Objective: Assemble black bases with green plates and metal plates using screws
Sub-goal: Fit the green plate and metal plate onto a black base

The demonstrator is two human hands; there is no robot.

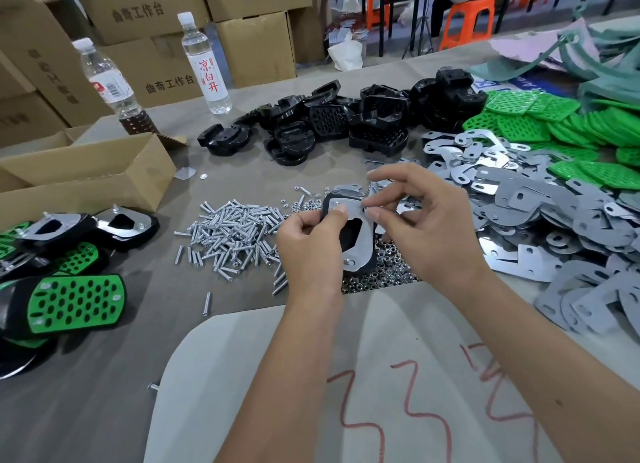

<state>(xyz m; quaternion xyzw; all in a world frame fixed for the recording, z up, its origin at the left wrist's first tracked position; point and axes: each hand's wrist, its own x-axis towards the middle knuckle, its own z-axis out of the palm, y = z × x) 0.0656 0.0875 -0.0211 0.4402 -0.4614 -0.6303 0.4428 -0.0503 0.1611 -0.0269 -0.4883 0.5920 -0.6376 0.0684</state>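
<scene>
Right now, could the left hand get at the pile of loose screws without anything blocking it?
Probably yes. The screws lie in the open just beside the left hand, with nothing between them. But that hand grips the black base with its metal plate, so it is busy.

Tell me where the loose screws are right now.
In the head view, the screw pile lies on the table left of the hands, between the finished green-plated assemblies and the left hand.

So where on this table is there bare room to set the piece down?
Bare grey table lies between the cardboard box, the black bases and the screws; the pale sheet nearest the person is bare too. The right is crowded with metal plates and green plates.
</scene>
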